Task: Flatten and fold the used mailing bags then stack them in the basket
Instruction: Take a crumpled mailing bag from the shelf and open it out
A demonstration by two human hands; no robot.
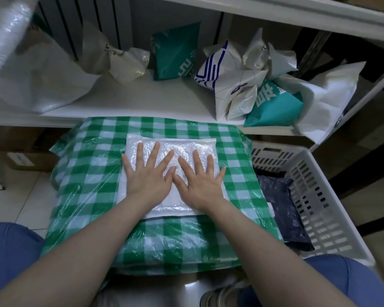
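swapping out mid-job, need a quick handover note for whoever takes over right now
Left hand: open, pressing flat on the white bubble mailer.
Right hand: open, pressing flat on the same mailer.
The mailer lies on the green checked cover, not yet folded.
Done: one dark bag lies in the basket.
Left: fold and stack this mailer, then the crumpled bags on the shelf.

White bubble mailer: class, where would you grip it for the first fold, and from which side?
Probably grip the far edge at its two corners, from the shelf side. The white bubble mailer lies flat on the checked cloth with left hand and right hand pressing its middle; that edge is bare and free.
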